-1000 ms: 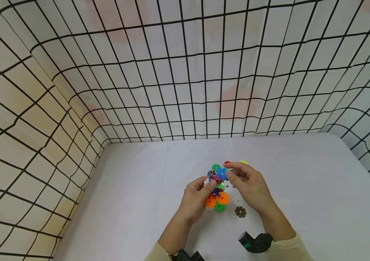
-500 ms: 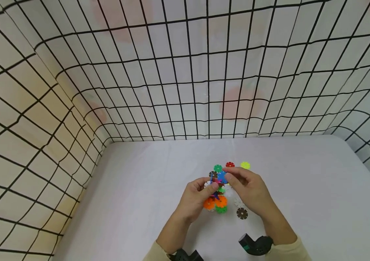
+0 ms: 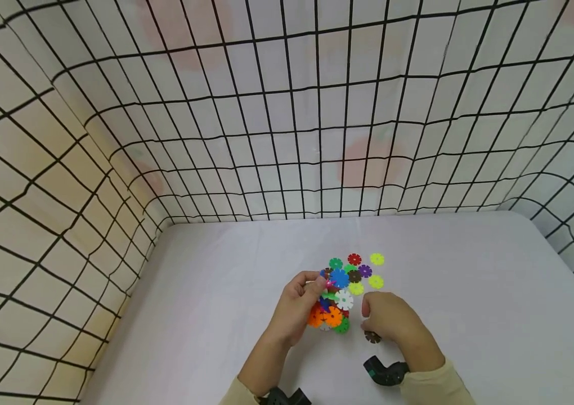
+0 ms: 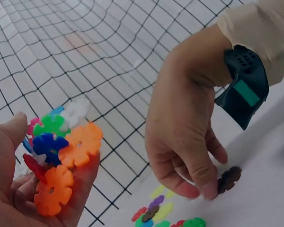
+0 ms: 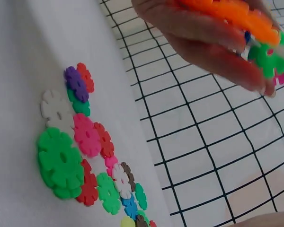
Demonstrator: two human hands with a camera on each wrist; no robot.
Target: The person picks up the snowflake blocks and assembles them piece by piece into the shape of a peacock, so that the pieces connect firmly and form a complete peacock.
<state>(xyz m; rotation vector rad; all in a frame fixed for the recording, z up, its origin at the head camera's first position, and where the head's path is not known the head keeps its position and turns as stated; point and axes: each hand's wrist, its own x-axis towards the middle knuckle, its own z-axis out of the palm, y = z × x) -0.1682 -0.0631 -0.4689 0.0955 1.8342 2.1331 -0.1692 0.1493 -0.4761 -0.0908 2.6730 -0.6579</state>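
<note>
My left hand (image 3: pixel 294 306) holds a cluster of joined plastic snowflake discs (image 3: pixel 333 316) in orange, blue, green, white and pink. In the left wrist view the cluster (image 4: pixel 53 124) rests between thumb and fingers, with two orange discs outermost. A larger blue disc (image 3: pixel 339 278) appears at its far end. My right hand (image 3: pixel 393 316) is low over the table with bent fingers. Its thumb tip meets a dark brown disc (image 4: pixel 231 178) that lies on the table. Whether the fingers pinch that disc, or something beneath the hand, is hidden.
Beyond the hands lie several loose discs, among them a red one (image 3: pixel 354 259), a purple one (image 3: pixel 365 271) and a yellow one (image 3: pixel 377 259). Green discs (image 5: pixel 60 163) overlap others on the white table (image 3: pixel 216 281). Black grid netting (image 3: pixel 292 135) walls the back and sides.
My right hand has let go of the blue disc and come down and nearer to the brown disc, uncovering several loose discs. My left hand keeps hold of the cluster and has shifted slightly left.
</note>
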